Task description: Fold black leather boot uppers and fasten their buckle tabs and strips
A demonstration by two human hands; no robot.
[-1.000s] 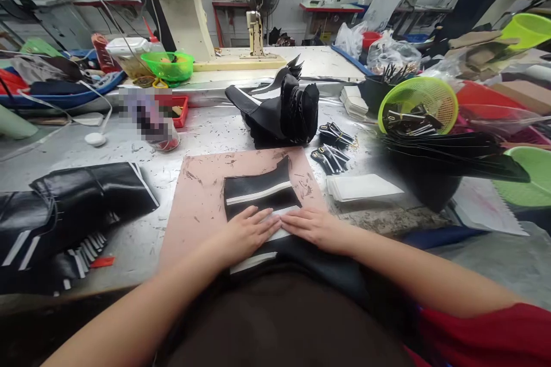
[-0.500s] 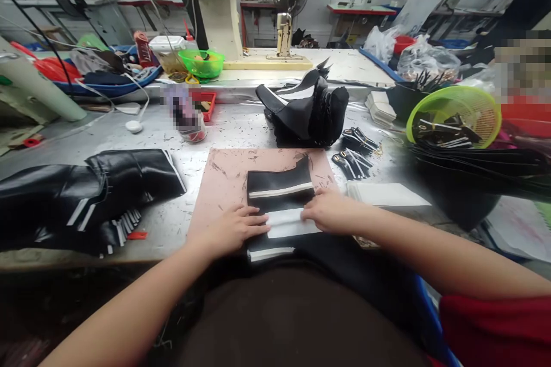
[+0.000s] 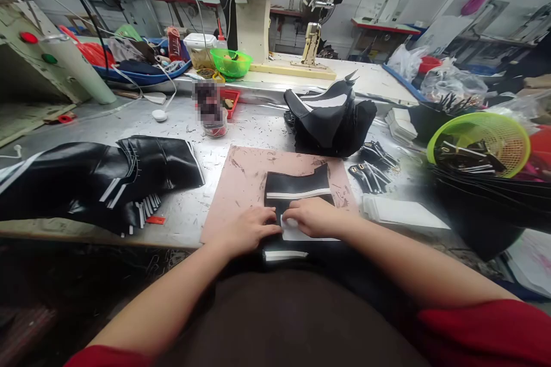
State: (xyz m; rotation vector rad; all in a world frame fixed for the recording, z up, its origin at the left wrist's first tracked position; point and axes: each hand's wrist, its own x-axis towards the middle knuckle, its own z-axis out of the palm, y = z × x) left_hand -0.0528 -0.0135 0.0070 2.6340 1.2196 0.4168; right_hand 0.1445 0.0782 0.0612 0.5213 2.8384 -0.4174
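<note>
A black leather-like piece with a narrow white stripe lies on a pinkish board in front of me. Below the stripe, a white rectangular sheet rests on the black material. My left hand lies beside the sheet's left end, fingers stretched out over the black piece and holding nothing. Bent over the sheet's upper left corner is my right hand, its thumb and fingers closed on the white material there. Part of the sheet is hidden under this hand. Nearer my body shows another white strip.
Shiny black pieces with white edges lie at left. Behind the board stands a black stack; right of it are small black straps, white sheets and a yellow-green basket. A sewing machine stands behind.
My right hand has slid leftward along the white sheet, from its right end to its left corner. My left hand stays at the left end. The camera view has shifted.
</note>
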